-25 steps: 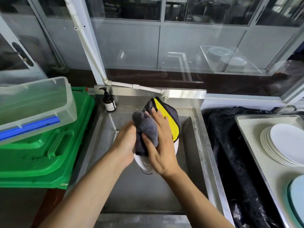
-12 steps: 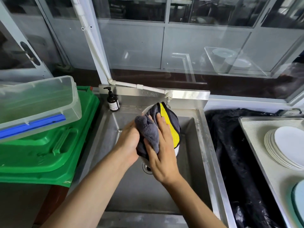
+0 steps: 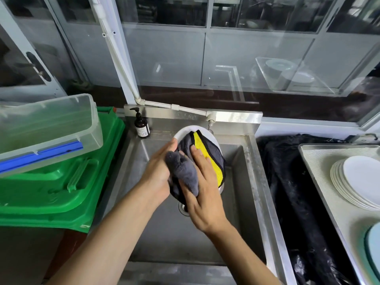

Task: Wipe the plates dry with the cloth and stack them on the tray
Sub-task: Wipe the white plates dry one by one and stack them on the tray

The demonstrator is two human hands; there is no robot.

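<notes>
Plate (image 3: 207, 138) upright between both hands.

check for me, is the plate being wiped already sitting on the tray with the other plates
No, the plate is held over the sink, wrapped in the cloth, while the tray with the stack sits apart.

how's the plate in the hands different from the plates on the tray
The held plate is tilted on edge over the sink; the stacked plates lie flat on the tray. The held plate is mostly covered by the cloth; the stack is bare. Both are white and round.
</notes>
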